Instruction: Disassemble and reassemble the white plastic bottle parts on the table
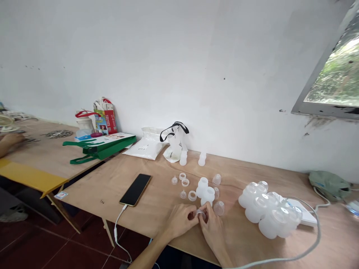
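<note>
My left hand [183, 220] and my right hand [211, 224] meet near the table's front edge, their fingers pinching a translucent screw ring [200, 212] between them. Just beyond lie more rings, among them a loose ring [192, 195] and another ring [185, 182]. Left of these stand two clear bottle teats, a nearer teat [183, 194] and a farther teat [174, 180]. Two open, milky baby bottles, one of them a bottle [202, 185], stand behind my right hand. Clear domed caps, including a cap [219, 208], sit along their right side.
More bottles [269, 209] crowd together at the right beside a white box [303, 213] and a grey cable [315, 243]. A phone [136, 189] on a charging lead lies left. Bags, including a white package [147, 144], line the wall. Another person's hand [12, 140] is far left.
</note>
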Tool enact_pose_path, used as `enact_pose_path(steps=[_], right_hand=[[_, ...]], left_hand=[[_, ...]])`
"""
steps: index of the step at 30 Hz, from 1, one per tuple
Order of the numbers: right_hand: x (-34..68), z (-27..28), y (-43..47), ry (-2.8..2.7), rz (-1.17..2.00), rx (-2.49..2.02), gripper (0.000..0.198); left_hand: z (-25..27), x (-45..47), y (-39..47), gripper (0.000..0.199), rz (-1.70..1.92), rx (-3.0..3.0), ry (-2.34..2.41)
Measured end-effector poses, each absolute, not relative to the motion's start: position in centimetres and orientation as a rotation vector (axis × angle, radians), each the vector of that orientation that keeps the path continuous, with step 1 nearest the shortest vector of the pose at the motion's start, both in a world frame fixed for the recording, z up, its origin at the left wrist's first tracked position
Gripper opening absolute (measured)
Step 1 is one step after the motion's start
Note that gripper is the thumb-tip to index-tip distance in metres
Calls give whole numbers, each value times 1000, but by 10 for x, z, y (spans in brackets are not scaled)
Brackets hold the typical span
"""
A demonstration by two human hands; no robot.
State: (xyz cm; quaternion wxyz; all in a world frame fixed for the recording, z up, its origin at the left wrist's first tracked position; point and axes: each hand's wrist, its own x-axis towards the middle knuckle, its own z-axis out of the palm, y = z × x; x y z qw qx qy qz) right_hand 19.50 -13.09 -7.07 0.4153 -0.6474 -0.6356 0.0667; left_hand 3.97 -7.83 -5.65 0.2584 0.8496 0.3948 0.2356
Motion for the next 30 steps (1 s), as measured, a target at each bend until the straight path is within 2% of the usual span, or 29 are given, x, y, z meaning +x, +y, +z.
enact_pose_path(steps=[7,13,19,25,30], right_hand=[[195,-69,-131,-1599,157,-1624,11],[195,-70,-133,-1620,166,-1593,18],[195,-72,-130,-1594,180,-1601,14],[194,-64,-132,-1647,256,-1511,28],[195,-59,-134,-1615,276,-1449,35]], left_hand=[[-53,39,-79,24,646,2301,1099],[-39,37,-85,19,652,2281,1035],[-38,37,-87,18,684,2234,1068],[-46,39,-80,17,776,2113,1033],[-46,39,-80,26,810,2095,1037]])
